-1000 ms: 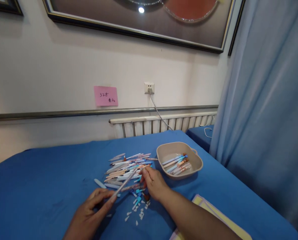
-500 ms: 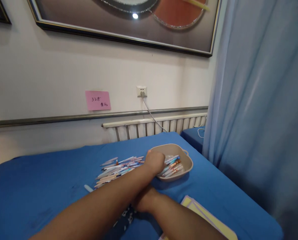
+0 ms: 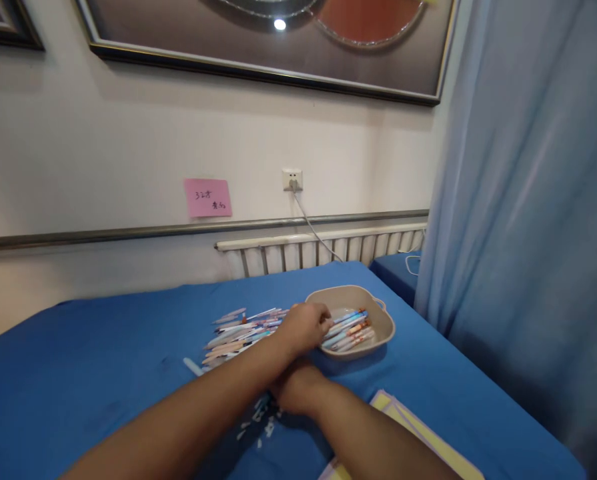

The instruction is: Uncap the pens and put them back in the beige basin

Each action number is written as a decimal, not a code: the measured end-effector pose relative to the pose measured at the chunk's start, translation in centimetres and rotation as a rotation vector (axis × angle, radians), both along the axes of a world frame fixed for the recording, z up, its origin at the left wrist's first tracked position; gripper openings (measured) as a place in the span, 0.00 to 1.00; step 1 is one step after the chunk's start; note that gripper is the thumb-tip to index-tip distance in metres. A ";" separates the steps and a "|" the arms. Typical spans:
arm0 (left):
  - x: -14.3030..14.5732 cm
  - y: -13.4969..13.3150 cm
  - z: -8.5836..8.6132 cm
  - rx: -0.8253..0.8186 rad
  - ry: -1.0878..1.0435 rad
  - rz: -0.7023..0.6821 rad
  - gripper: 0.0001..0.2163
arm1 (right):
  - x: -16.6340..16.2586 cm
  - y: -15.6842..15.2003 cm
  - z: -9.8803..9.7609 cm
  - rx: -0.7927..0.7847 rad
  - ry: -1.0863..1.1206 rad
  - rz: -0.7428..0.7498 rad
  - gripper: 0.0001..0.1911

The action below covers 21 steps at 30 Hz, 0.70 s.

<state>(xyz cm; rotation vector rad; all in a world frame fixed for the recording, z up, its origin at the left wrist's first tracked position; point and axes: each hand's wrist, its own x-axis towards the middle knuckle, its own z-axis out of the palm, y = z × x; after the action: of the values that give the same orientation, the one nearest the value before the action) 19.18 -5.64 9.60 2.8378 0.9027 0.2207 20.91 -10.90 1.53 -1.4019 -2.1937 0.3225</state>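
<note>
My left hand [image 3: 305, 327] reaches across to the left rim of a beige plastic basin [image 3: 385, 323]. Its fingers curl down just inside the rim; what they hold, if anything, is hidden. Several pens [image 3: 351, 331] in blue, white and orange lie side by side in the basin. My right hand [image 3: 295, 387] is beneath my left forearm, the arms crossed, and its fingers are hidden. A spread heap of pens [image 3: 238, 333] lies left of the basin, partly behind my left arm. Small white shapes [image 3: 265, 427] show below the arms, too unclear to name.
Blue cloth [image 3: 103, 373] covers the table. Yellow cards or sheets with pale purple edges [image 3: 418, 433] lie near my right forearm. A light blue curtain [image 3: 523, 200] hangs at the right. A white wall with a socket [image 3: 293, 180] and radiator [image 3: 298, 252] stands behind.
The view has shifted slightly. My left hand has turned, so its curled fingers now show at the basin's rim. More of the white shapes shows below the arms.
</note>
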 end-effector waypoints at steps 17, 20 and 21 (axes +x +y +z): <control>-25.3 0.0 -7.5 -0.100 -0.458 0.463 0.11 | 1.1 -0.6 -1.6 -0.047 0.228 -0.314 0.08; -23.9 -0.6 -7.7 -0.032 -0.354 0.271 0.12 | 0.9 -1.0 -1.4 -0.026 0.213 -0.273 0.08; -23.6 -0.7 -7.8 -0.018 -0.323 0.227 0.13 | 0.7 -1.2 -1.3 -0.012 0.206 -0.254 0.08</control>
<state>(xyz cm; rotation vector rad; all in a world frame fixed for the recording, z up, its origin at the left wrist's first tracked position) -4.45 -6.37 1.80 2.5718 1.1385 0.6709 21.66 -12.09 0.27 -1.5583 -1.8289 0.3696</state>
